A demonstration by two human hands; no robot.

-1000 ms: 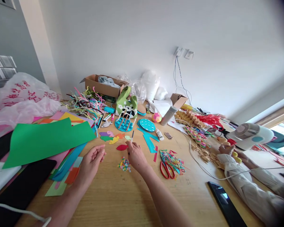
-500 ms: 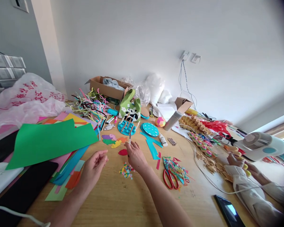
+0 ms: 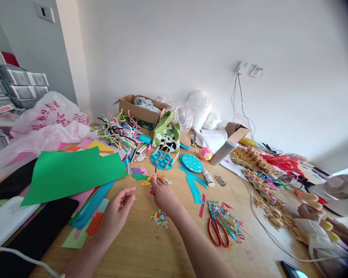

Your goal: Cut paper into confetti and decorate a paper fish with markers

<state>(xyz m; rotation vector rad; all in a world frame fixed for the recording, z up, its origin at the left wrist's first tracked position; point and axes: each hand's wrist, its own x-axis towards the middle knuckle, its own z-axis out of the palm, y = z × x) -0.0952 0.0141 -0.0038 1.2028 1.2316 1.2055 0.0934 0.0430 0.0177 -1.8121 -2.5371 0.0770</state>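
My right hand (image 3: 164, 195) holds a slim, upright pen (image 3: 156, 170) over the middle of the table. Close to its fingers lie paper fish cut-outs (image 3: 139, 175) in purple, pink, green and orange; a red piece is mostly hidden under the hand. Just below is a small heap of coloured paper dots (image 3: 159, 217). My left hand (image 3: 120, 206) hovers to the left, loosely curled with nothing in it, beside the stacked coloured paper. Beyond the pen lies a round blue piece (image 3: 161, 159) with twisted cords on it.
A large green sheet (image 3: 75, 173) tops the paper stack on the left. Red-handled scissors (image 3: 218, 232) lie right of centre by paper scraps, with a glue bottle (image 3: 209, 178) and blue discs (image 3: 191, 163) farther back. At far right, a co-worker's hands (image 3: 310, 212) hold yellowish pieces.
The view has turned left, so the table's contents appear farther right. My right hand still holds the pen, which has moved slightly left relative to the blue piece. My left hand remains loosely curled.
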